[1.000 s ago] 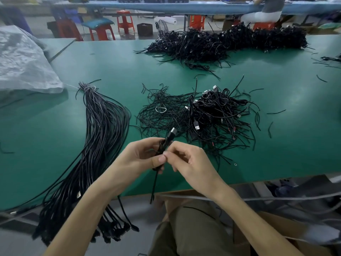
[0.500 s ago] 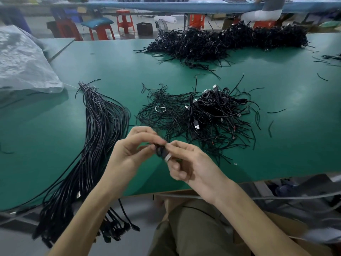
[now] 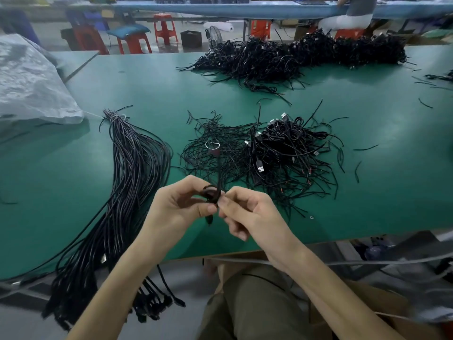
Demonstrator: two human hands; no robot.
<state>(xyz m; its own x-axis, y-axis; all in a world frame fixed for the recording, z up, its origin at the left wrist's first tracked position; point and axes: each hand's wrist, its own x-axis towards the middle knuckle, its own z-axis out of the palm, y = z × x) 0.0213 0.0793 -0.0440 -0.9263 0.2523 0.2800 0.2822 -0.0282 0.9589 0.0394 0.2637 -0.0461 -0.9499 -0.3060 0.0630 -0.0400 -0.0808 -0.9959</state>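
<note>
Cable [image 3: 218, 178] swung upright, table [image 3: 343, 231] edge just below

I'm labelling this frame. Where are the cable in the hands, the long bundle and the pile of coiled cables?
cable [image 3: 210, 193]: head view, on its small coil.
bundle [image 3: 137, 168]: head view, midway along its strands.
pile [image 3: 289, 143]: head view, top of the heap.

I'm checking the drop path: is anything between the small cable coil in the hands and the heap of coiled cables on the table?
Nothing solid. The left hand and right hand pinch the cable coil over the near edge of the table; the heap lies ahead to the right, with only its flat straggling wire ends between.
</note>
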